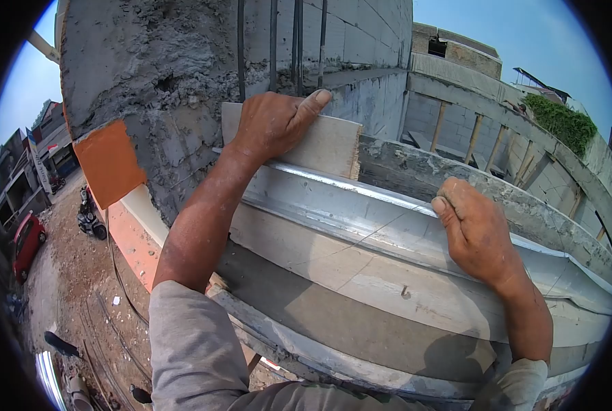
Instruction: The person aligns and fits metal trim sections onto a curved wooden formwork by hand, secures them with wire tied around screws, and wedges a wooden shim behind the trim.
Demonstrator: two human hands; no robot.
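Observation:
My left hand [270, 127] is closed over the top edge of a pale flat board [336, 147], its thumb pointing right. The board stands behind a shiny metal gutter [347, 205], close to the rough concrete column. Further right, my right hand [473, 229] is closed on the raised rim of the gutter, with the fingers curled and the thumb pressed against them. Below the gutter runs a light ledge [388, 291] marked with thin lines.
Steel bars [273, 48] rise behind my left hand. An orange panel [110, 164] is fixed at the column's corner. Far below on the left are a red car [28, 246], a motorcycle [90, 216] and dirt ground. Block walls with wooden props [473, 137] stand at the right.

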